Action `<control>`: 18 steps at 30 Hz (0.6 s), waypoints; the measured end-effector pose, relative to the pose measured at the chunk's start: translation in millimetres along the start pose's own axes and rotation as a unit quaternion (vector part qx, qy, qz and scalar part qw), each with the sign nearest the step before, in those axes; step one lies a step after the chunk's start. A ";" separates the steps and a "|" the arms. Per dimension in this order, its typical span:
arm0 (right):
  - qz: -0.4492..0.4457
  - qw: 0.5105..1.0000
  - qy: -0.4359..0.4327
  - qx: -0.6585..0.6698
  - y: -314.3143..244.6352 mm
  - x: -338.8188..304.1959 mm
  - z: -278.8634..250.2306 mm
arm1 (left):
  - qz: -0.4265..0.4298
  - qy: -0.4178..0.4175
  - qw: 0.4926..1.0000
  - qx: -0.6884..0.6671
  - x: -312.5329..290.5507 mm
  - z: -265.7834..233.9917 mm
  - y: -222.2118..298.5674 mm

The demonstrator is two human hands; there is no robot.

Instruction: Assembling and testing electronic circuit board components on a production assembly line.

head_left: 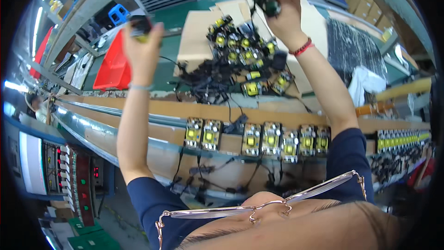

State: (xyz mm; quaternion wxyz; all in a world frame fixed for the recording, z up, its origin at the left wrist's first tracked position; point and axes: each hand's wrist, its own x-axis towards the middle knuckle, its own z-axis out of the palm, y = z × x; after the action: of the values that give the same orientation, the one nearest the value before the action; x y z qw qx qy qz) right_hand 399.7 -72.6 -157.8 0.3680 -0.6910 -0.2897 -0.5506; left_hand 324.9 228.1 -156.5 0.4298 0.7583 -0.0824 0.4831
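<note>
My left hand (142, 55) is raised over the far left of the bench, somewhat blurred, its fingers closed on a dark block with a yellow part (139, 27). It looks like an open power adapter. Higher up on the right, my right hand (287, 7) grips a dark, glossy adapter-like piece (267, 2) from which a black cord hangs. Between my arms lies a heap of open adapter boards (245, 46) with yellow transformers. Their tangled black cords (208, 81) spread at the near left of the heap.
Nearer, a row of open adapters (271, 140) stands along a rail, cords dangling below. More boards (402, 141) line up at the right. A red bin (113, 67) sits left, cardboard sheets (196, 37) under the heap, a white cloth (366, 83) at the right.
</note>
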 end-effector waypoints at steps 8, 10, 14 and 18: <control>-0.073 0.986 -0.076 0.130 -88.6 13.3 -116.9 | -0.026 0.016 0.953 -0.301 20.5 -164.3 109.8; -0.117 0.979 -0.133 0.101 -104.9 4.4 -157.0 | -0.055 -0.019 0.971 -0.232 12.2 -184.3 101.8; -0.115 0.958 -0.259 0.032 -141.0 -14.4 -255.5 | -0.210 -0.222 0.929 0.211 -44.0 -149.6 112.1; 0.025 0.985 -0.162 0.057 -165.7 -33.4 -341.2 | -0.164 -0.381 0.833 0.366 -129.4 -127.7 23.1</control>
State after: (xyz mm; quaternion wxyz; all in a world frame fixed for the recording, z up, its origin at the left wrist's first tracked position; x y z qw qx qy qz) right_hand 71.8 -261.9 -117.0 0.3684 -0.7561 -0.3589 -0.4047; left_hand 160.7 269.7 -226.4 0.1277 0.9868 0.0685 0.0730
